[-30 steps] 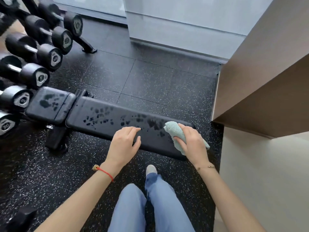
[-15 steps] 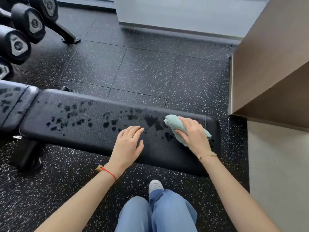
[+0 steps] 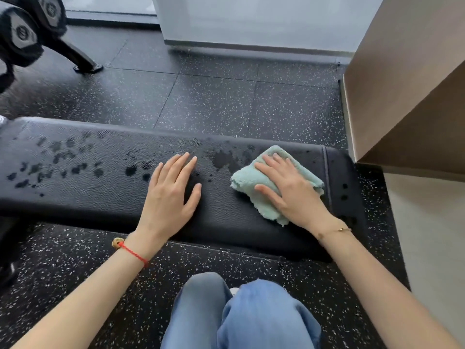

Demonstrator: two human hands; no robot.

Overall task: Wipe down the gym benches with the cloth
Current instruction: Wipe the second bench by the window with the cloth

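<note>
Black padded gym bench (image 3: 75, 187), long and rectangular, its vinyl skin pebble-grained, running from 9 o'clock to 3 o'clock across the middle of the view. Dark wet blotches (image 3: 63, 162) speckle the pad toward 9 o'clock, with a larger patch just at 9 o'clock of the cloth (image 3: 247, 181). The cloth is pale mint terry, fluffy and folded into a rough square with a ragged edge; it lies on the bench top near the pad's 3 o'clock end, short of the stitched seam (image 3: 327, 177).

Right hand (image 3: 289, 187): palm down, fingers straight and slightly spread, pressing flat on the cloth, fingertips toward 11 o'clock; a thin gold bracelet (image 3: 338, 230) circles the wrist. Left hand (image 3: 168, 192): laid flat on the bare pad at 9 o'clock of the cloth and apart from it, fingers extended close together, thumb splayed toward 3 o'clock, holding nothing; a red cord bracelet (image 3: 132, 253) sits on the wrist.

Floor (image 3: 214, 102): black rubber tiles flecked white. Hexagonal dumbbell heads (image 3: 22, 34) at 10 o'clock; tan panelled block (image 3: 407, 84) at 2 o'clock; blue denim knees (image 3: 239, 316) at 6 o'clock.
</note>
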